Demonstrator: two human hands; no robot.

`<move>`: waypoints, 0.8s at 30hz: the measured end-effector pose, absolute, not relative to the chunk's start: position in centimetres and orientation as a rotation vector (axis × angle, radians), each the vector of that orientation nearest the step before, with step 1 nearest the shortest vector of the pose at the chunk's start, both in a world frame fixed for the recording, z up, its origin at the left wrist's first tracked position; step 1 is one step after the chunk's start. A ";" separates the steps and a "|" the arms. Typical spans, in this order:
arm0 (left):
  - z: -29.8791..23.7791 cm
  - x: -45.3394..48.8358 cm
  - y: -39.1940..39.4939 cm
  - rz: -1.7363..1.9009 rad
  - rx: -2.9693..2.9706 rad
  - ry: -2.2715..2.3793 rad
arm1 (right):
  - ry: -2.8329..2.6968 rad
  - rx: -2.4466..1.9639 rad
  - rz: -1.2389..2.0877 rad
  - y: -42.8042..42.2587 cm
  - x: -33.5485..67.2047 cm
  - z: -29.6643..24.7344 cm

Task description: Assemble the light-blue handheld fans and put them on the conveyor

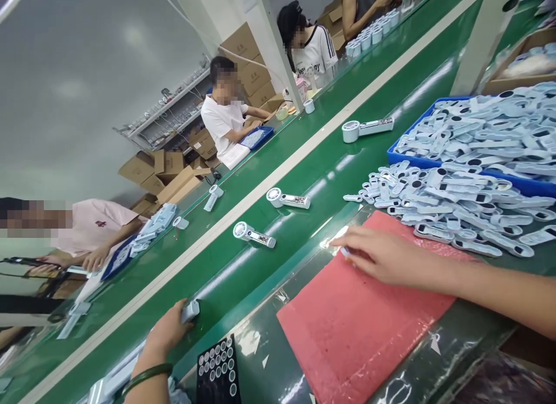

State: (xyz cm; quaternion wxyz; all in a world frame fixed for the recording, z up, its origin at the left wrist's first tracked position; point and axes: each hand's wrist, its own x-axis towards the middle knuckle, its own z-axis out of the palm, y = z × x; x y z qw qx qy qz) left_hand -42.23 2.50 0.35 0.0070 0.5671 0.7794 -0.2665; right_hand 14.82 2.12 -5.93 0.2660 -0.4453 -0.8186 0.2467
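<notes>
My left hand [167, 331], with a green bangle on the wrist, is at the near side of the green belt. Its fingers are closed round a light-blue handheld fan [190, 311], of which only one end shows. Over the far edge of a red sheet [347, 329] hovers my right hand [376, 254], fingers bent together. A small pale bit shows at its fingertips, too small to name. Right of that hand lies a loose heap of light-blue fan handle covers [434, 195]. A black sheet with round stickers [218, 363] lies between my hands.
Several handheld fans with exposed circuit boards, such as one fan [254, 234], lie on the green belt [330, 178]. A blue tray [397, 157] piled with covers stands at right, near a metal post [486, 45]. Co-workers, one in a white shirt [223, 123], sit across the belt.
</notes>
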 end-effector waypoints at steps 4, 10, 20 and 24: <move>1.3 -39.4 1.9 -0.840 1.885 2.435 | -2.105 -1.126 0.905 -1.4 14.5 -7.8; 2.8 -25.9 -1.3 -0.513 2.607 2.189 | -2.249 -1.139 0.549 -1.7 17.0 -10.0; -0.5 -8.1 -6.0 -0.168 2.909 1.495 | -2.113 -1.255 0.620 -1.6 17.9 -8.9; -0.8 -11.1 -6.4 -0.082 2.634 1.529 | -2.092 -1.200 0.685 -2.6 17.2 -6.6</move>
